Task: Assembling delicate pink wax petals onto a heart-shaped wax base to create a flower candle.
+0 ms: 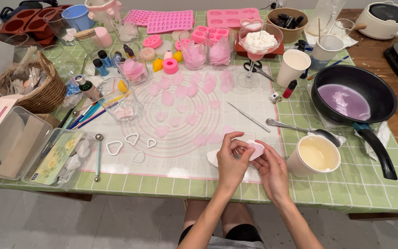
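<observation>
Pale pink, thin wax petal (255, 149) is pinched between left hand (231, 162) and right hand (272, 168).

Two bare hands meet over a translucent silicone work mat (180, 161). The left hand (231, 161) and right hand (272, 168) pinch a thin pale pink wax petal (255, 148) between their fingertips. A cream-filled white paper cup (316, 156) stands just right.

Green checked tablecloth (346, 184); pale pink petals (180, 94); black pan (353, 87) holding lilac liquid (344, 101); hot-pink moulds (166, 20).
</observation>
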